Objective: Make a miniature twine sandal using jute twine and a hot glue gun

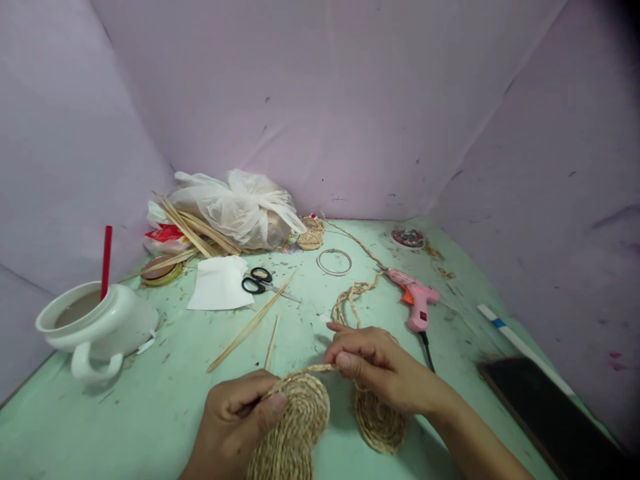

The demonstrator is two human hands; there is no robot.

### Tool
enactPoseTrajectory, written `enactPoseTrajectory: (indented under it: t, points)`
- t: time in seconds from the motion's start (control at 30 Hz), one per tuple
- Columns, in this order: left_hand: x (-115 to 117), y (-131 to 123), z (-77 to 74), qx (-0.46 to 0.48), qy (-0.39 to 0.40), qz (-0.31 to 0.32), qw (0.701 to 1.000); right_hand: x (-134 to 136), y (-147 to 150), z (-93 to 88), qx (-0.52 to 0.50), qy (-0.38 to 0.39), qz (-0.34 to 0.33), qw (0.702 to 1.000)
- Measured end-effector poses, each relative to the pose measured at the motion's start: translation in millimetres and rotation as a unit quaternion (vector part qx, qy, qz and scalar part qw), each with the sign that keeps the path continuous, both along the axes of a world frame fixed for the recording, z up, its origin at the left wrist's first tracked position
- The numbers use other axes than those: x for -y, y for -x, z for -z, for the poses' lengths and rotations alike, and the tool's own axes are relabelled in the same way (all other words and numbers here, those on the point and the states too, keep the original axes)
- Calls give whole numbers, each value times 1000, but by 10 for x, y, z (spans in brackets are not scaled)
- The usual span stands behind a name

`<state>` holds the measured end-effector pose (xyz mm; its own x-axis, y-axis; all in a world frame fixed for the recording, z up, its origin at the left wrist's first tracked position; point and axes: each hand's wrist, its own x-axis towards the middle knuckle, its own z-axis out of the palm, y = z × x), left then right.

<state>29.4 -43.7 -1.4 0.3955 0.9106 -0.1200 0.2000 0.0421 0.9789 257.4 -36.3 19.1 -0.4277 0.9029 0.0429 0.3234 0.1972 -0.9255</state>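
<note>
A coiled piece of braided straw [295,420], shaped like a shoe sole, is pinched at its left edge by my left hand [240,413]. From its top edge a loose braided straw cord [320,368] runs right into the closed thumb and fingers of my right hand [370,363]. Under my right hand and wrist lies a second coiled straw piece [380,420], partly covered. More braided cord [350,300] loops on the table beyond my right hand. A pink glue gun [417,300] rests on its side to the right.
Black-handled scissors [260,281], white paper [220,283] and straw strips [250,327] lie on the green table. At left stands a white pot [110,320] with a red stick [106,263]. A plastic bag [240,207], metal ring [334,262] and dark phone-like slab [545,413] are around.
</note>
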Motion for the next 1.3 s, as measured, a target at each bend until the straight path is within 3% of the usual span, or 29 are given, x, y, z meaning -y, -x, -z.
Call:
enactPoseTrajectory:
  t: [0.27,0.5,0.63,0.83,1.17,1.3]
  points:
    - [5,-19,-34,-1,16,-9,1000,31,28,-9,8,-59,57,997]
    - [15,-39,-40,11,22,-29,999,129,93,-70,106,-225,69,966]
    - [23,-48,-28,25,19,-46,998,154,126,-30,125,-280,78,949]
    - [31,-60,-38,23,18,-56,998,191,171,-11,103,-257,98,956]
    - [47,-58,-20,23,35,-83,996,274,168,-41,107,-202,71,971]
    - [42,-51,1,32,53,-91,994,295,213,0,101,-199,105,969]
